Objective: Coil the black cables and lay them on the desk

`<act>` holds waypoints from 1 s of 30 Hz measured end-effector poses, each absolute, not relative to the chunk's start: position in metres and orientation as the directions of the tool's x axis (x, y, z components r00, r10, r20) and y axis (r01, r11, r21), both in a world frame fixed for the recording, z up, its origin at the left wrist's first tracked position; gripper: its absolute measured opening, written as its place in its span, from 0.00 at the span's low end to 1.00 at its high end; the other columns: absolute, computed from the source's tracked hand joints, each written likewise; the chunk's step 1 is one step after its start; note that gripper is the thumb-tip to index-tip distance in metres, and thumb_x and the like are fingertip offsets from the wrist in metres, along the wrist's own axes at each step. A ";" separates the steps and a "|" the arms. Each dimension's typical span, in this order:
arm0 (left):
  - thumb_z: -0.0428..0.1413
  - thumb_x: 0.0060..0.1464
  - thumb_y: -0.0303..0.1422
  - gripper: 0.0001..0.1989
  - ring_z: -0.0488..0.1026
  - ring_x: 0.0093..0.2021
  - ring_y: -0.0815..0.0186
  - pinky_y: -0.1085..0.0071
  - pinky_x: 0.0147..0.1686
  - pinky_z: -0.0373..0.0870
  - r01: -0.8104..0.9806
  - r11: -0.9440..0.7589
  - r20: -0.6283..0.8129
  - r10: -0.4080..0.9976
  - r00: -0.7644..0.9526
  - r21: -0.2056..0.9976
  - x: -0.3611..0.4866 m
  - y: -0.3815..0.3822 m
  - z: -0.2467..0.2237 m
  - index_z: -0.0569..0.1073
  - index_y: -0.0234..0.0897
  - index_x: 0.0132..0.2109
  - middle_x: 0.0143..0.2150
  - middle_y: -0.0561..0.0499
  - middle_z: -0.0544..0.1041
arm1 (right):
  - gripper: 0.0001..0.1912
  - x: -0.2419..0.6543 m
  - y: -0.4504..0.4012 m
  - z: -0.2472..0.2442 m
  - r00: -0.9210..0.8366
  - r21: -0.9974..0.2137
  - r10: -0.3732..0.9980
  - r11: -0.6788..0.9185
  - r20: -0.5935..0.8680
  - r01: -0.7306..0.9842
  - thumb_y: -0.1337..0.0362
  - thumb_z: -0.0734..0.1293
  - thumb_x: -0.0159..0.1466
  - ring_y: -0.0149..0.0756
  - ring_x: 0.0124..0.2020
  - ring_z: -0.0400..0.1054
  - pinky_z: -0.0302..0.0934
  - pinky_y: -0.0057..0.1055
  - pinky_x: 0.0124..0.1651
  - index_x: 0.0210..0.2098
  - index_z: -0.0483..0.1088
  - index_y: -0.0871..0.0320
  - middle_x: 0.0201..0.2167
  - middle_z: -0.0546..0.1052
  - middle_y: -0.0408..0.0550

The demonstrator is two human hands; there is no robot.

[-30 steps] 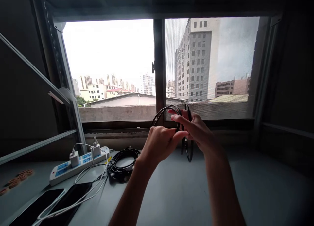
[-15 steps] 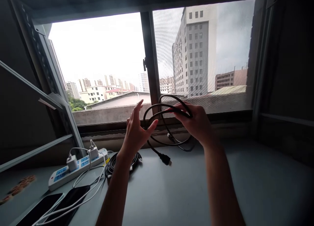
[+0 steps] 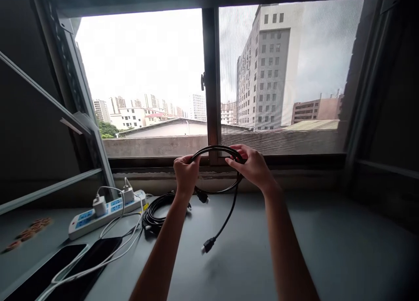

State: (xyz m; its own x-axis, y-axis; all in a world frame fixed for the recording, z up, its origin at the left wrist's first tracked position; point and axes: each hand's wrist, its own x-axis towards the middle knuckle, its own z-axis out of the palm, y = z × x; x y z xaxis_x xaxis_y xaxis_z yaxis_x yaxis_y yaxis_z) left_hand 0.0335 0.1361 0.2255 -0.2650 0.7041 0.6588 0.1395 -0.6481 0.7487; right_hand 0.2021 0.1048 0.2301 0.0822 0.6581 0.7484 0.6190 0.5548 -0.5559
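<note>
A black cable [image 3: 218,191] is held up in a round coil between both hands, above the grey table. My left hand [image 3: 187,174] is closed on the left side of the loops. On the right side, my right hand [image 3: 250,163] has its thumb and fingers around the coil. One cable end with a black plug [image 3: 208,245] and a pale tip hangs low in front of the coil. The other plug [image 3: 202,197] shows just right of my left wrist.
A second coiled black cable [image 3: 153,211] lies left of my left forearm. Beyond it stand a white power strip [image 3: 109,211] with chargers and white cords, two dark phones [image 3: 94,259] and small brown items [image 3: 31,232]. A window [image 3: 212,96] is behind.
My left hand, open before, has closed on the coil. The loose loops are gathered into a tighter ring, and one plug now hangs lower and further left. The view has shifted slightly.
</note>
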 end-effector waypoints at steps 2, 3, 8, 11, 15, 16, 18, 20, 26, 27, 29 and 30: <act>0.55 0.43 0.35 0.20 0.46 0.15 0.77 0.75 0.16 0.46 0.161 -0.716 0.727 0.627 -0.279 0.679 0.034 0.131 0.229 0.54 0.37 0.13 0.12 0.60 0.47 | 0.13 0.194 0.097 0.234 0.042 -0.568 0.670 0.593 0.741 0.570 0.57 0.68 0.54 0.34 0.28 0.70 0.63 0.31 0.34 0.35 0.72 0.60 0.25 0.75 0.46; 0.54 0.44 0.36 0.21 0.46 0.16 0.77 0.75 0.17 0.46 0.139 -0.739 0.743 0.611 -0.274 0.659 0.035 0.130 0.230 0.53 0.37 0.13 0.12 0.60 0.47 | 0.12 0.190 0.091 0.237 0.033 -0.601 0.687 0.610 0.726 0.516 0.56 0.68 0.54 0.31 0.24 0.68 0.63 0.29 0.30 0.30 0.71 0.60 0.22 0.74 0.44; 0.52 0.48 0.41 0.22 0.47 0.13 0.77 0.75 0.16 0.47 0.006 -0.585 0.578 0.800 -0.165 0.811 0.039 0.138 0.221 0.51 0.38 0.16 0.11 0.61 0.49 | 0.23 0.186 0.065 0.245 -0.144 -0.858 0.872 0.487 0.467 0.166 0.53 0.67 0.55 0.21 0.06 0.47 0.44 0.22 0.09 0.13 0.57 0.57 0.06 0.57 0.35; 0.49 0.50 0.40 0.19 0.58 0.12 0.74 0.76 0.17 0.53 0.078 -0.342 0.334 0.937 0.104 0.936 0.042 0.149 0.203 0.60 0.36 0.17 0.09 0.58 0.58 | 0.23 0.190 0.067 0.245 -0.166 -0.931 0.920 0.365 0.356 0.025 0.56 0.66 0.55 0.18 0.05 0.41 0.37 0.20 0.09 0.12 0.53 0.57 0.05 0.52 0.32; 0.46 0.50 0.38 0.19 0.69 0.14 0.64 0.73 0.18 0.62 0.164 -0.109 0.029 0.905 0.425 0.980 0.053 0.152 0.182 0.69 0.30 0.19 0.13 0.46 0.69 | 0.19 0.185 0.069 0.246 0.089 -0.917 0.916 0.397 0.392 -0.047 0.60 0.66 0.54 0.18 0.05 0.44 0.36 0.19 0.08 0.14 0.54 0.58 0.06 0.54 0.33; 0.45 0.51 0.39 0.20 0.70 0.15 0.62 0.71 0.20 0.64 0.186 -0.062 -0.037 0.874 0.485 0.981 0.056 0.151 0.180 0.70 0.29 0.20 0.14 0.44 0.70 | 0.18 0.181 0.066 0.248 0.153 -0.906 0.897 0.422 0.416 -0.012 0.60 0.66 0.53 0.18 0.05 0.44 0.36 0.19 0.08 0.13 0.55 0.57 0.06 0.55 0.33; 0.44 0.50 0.41 0.22 0.72 0.18 0.58 0.66 0.23 0.68 0.204 0.021 -0.138 0.804 0.578 0.979 0.061 0.149 0.177 0.71 0.27 0.22 0.16 0.40 0.72 | 0.18 0.173 0.057 0.251 0.245 -0.883 0.848 0.459 0.469 0.102 0.60 0.66 0.52 0.19 0.04 0.45 0.37 0.19 0.07 0.13 0.56 0.58 0.05 0.56 0.34; 0.43 0.50 0.42 0.22 0.74 0.20 0.55 0.62 0.28 0.70 0.203 0.095 -0.208 0.719 0.663 0.975 0.064 0.147 0.177 0.71 0.27 0.24 0.16 0.39 0.72 | 0.18 0.164 0.045 0.255 0.267 -0.851 0.810 0.479 0.523 0.212 0.60 0.66 0.52 0.20 0.04 0.46 0.38 0.19 0.07 0.12 0.57 0.58 0.05 0.56 0.34; 0.37 0.55 0.42 0.28 0.76 0.34 0.53 0.55 0.55 0.55 0.315 -0.091 -0.303 0.122 0.945 0.945 0.061 0.147 0.179 0.75 0.24 0.34 0.24 0.40 0.76 | 0.18 0.154 0.018 0.261 0.138 -0.787 0.815 0.477 0.563 0.392 0.58 0.64 0.54 0.21 0.03 0.48 0.38 0.18 0.06 0.12 0.61 0.59 0.04 0.58 0.36; 0.36 0.56 0.42 0.30 0.75 0.38 0.52 0.57 0.58 0.51 0.322 -0.129 -0.324 0.005 0.946 0.938 0.061 0.146 0.179 0.75 0.24 0.37 0.24 0.41 0.76 | 0.18 0.155 0.017 0.262 0.112 -0.782 0.821 0.478 0.559 0.400 0.58 0.64 0.54 0.21 0.03 0.49 0.38 0.18 0.06 0.12 0.61 0.59 0.04 0.58 0.36; 0.33 0.57 0.44 0.31 0.73 0.44 0.52 0.58 0.59 0.47 0.349 -0.147 -0.365 -0.101 0.926 0.926 0.063 0.145 0.177 0.74 0.25 0.41 0.23 0.43 0.76 | 0.18 0.157 0.015 0.262 0.067 -0.771 0.824 0.493 0.562 0.402 0.59 0.63 0.55 0.21 0.03 0.49 0.39 0.18 0.06 0.12 0.61 0.59 0.04 0.58 0.36; 0.33 0.57 0.45 0.31 0.72 0.46 0.53 0.57 0.59 0.47 0.373 -0.143 -0.385 -0.074 0.920 0.917 0.064 0.144 0.176 0.74 0.27 0.41 0.24 0.44 0.75 | 0.18 0.158 0.014 0.261 0.047 -0.763 0.821 0.506 0.569 0.402 0.60 0.63 0.55 0.21 0.03 0.49 0.39 0.18 0.06 0.12 0.61 0.59 0.04 0.58 0.36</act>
